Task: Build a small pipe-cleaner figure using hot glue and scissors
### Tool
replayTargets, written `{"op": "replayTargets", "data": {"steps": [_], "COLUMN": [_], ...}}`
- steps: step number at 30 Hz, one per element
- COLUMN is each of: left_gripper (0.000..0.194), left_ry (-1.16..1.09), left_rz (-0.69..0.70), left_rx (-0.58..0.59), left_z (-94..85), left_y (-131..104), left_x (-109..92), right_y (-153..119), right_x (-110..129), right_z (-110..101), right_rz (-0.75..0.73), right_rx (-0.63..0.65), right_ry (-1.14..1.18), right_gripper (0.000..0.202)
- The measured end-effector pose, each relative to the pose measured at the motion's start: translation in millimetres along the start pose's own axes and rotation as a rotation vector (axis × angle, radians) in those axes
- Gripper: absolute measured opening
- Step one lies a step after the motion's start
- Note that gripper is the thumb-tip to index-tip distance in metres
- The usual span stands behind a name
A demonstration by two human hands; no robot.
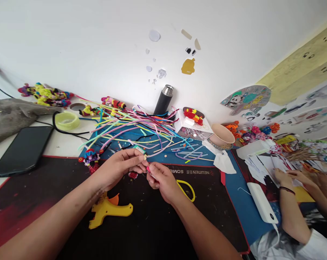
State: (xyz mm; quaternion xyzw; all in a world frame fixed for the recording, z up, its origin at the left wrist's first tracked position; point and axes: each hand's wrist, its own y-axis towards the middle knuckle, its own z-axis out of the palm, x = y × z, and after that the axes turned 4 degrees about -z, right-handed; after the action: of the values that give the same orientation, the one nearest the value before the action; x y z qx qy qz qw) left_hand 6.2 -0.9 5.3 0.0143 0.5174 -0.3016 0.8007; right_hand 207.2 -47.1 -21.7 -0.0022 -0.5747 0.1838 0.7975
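Note:
Both hands meet over the dark desk mat point(163, 224). My left hand point(128, 164) is closed in a pinch, with a tiny cream-coloured bit point(145, 157) at its fingertips. Just beside it, my right hand point(163, 178) pinches a small pink-red fuzzy piece point(148, 168), mostly covered by the fingers. Under my left forearm lies a yellow glue gun point(113, 210) with an orange trigger. A yellow loop point(192, 193), like a scissor handle, shows past my right wrist. Behind my left hand sits a red fuzzy clump point(133, 175).
Pipe cleaners point(131, 126) spread along the back. A black thermos point(163, 101) stands by the wall, near a white box point(190, 126) and a bowl point(222, 135). A phone point(22, 150) and tape roll point(66, 121) lie left. At right are a power bank point(262, 203) and another person's hands point(285, 177).

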Motion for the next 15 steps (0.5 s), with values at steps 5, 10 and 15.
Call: {"op": "replayTargets", "data": {"steps": [5,10,15], "left_gripper": [0.043,0.041,0.042], "left_ry": [0.035,0.033,0.072], "left_rz": [0.021,0.028,0.015], "left_rx": [0.008,0.014,0.012], "left_z": [1.3,2.2,0.2], "left_y": [-1.1,-1.1,-0.8], "left_x": [-1.8,-1.9,0.5], "right_y": [-1.0,-1.8,-2.3], "right_x": [2.6,-1.6,-3.6], "right_z": [0.2,-1.0,6.9], "right_rz": [0.05,0.058,0.088], "right_rx": [0.062,0.096,0.177], "right_ry": [0.03,-0.051,-0.156], "right_gripper": [0.047,0.046,0.048]}}
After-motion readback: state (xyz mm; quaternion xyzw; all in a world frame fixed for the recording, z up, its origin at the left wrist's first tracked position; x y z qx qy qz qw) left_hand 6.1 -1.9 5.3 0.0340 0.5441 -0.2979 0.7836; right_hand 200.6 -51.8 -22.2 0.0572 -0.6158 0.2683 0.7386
